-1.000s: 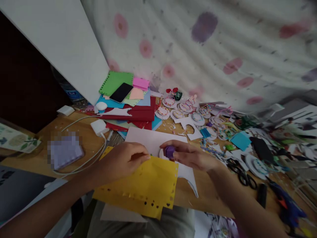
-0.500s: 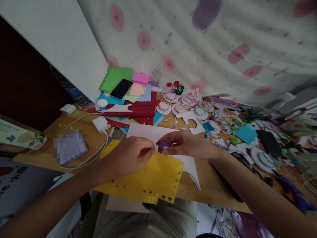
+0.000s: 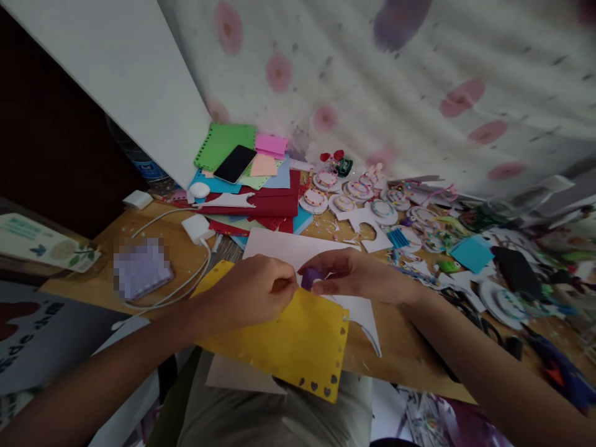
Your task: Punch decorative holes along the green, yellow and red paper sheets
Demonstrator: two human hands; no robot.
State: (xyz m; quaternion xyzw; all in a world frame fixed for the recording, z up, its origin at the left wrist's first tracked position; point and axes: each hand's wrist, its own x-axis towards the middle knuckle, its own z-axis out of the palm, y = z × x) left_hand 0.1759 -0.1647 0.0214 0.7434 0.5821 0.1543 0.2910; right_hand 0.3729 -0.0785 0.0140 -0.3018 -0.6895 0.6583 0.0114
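Observation:
A yellow sheet of paper (image 3: 293, 344) hangs tilted over the front edge of the desk, with heart-shaped holes along its right and lower edges. My left hand (image 3: 256, 288) is closed on its upper edge, thumb and fingers pinched together. Just to the right, my right hand (image 3: 354, 275) has its fingers wrapped round a small purple hole punch (image 3: 313, 279) with a white part. The punch sits at the sheet's upper edge; whether the paper is inside it is hidden. Behind the hands lies a sheet of white paper (image 3: 270, 243).
Colored papers and a phone (image 3: 236, 164) are stacked at the back. Bead bracelets on white discs (image 3: 313, 200) cover the back right. Scissors (image 3: 491, 332) lie right. A white charger (image 3: 196, 229) with its cable and a blurred lilac box (image 3: 144, 268) stand left.
The yellow sheet's lower right part has swung downward and its lower edge now looks like one layer. Both hands keep their hold; the whole view has shifted slightly.

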